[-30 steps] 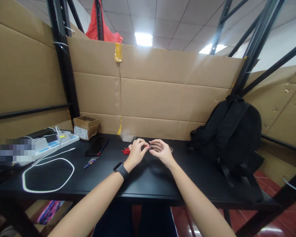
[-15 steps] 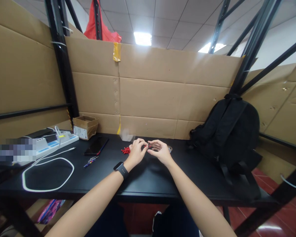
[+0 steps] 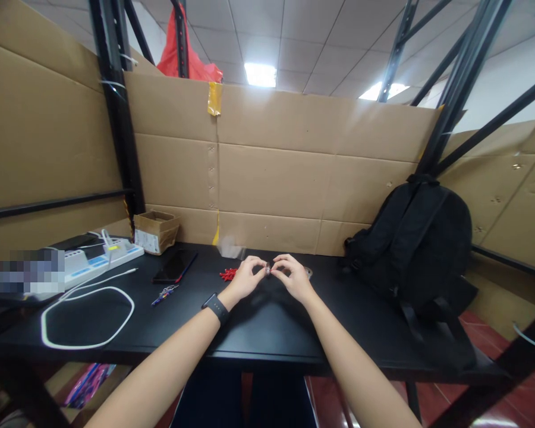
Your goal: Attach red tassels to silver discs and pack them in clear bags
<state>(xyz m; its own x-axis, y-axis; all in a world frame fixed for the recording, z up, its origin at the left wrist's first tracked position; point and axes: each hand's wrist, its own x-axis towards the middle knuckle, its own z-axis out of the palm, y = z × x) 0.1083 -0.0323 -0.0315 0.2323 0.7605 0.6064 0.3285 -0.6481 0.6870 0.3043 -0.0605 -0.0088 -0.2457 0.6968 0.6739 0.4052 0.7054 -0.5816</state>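
The small piece point(image 3: 268, 270) is tiny and only fingertips hold it. I think it could slip and fall on the black counter point(image 3: 267, 339), where a dark thing is hard to find, or roll into the red pieces point(image 3: 227, 274) lying just beside. The left hand point(image 3: 245, 279) and the right hand point(image 3: 295, 279) are both closed on it in a pinch. Their fingertips meet just above the counter, and both forearms are stretched forward.
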